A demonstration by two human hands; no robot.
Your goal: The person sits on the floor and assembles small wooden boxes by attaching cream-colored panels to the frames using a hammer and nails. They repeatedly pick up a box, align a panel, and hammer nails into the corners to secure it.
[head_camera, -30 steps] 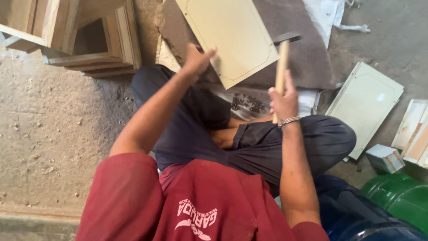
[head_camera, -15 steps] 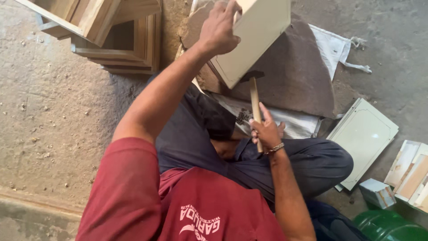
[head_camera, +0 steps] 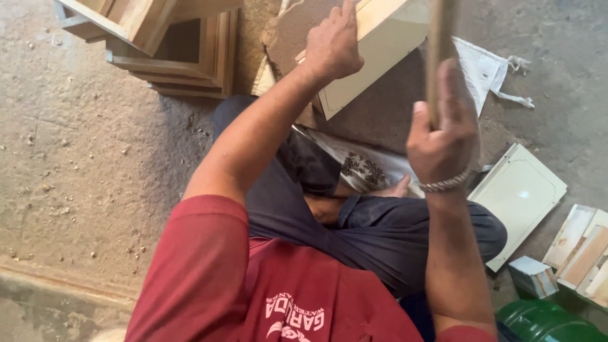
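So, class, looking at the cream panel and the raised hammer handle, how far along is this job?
Done: finished-looking cream panels lie on the floor to the right, beside stacked wooden frames. In hand: the left hand steadies a cream panel on the brown board, while the right hand grips a wooden hammer handle, lifted high. Left: the strike itself; whether more pieces wait cannot be told.

Bare floor (head_camera: 82, 158) left; wooden frames (head_camera: 183, 50) crowd upper left.
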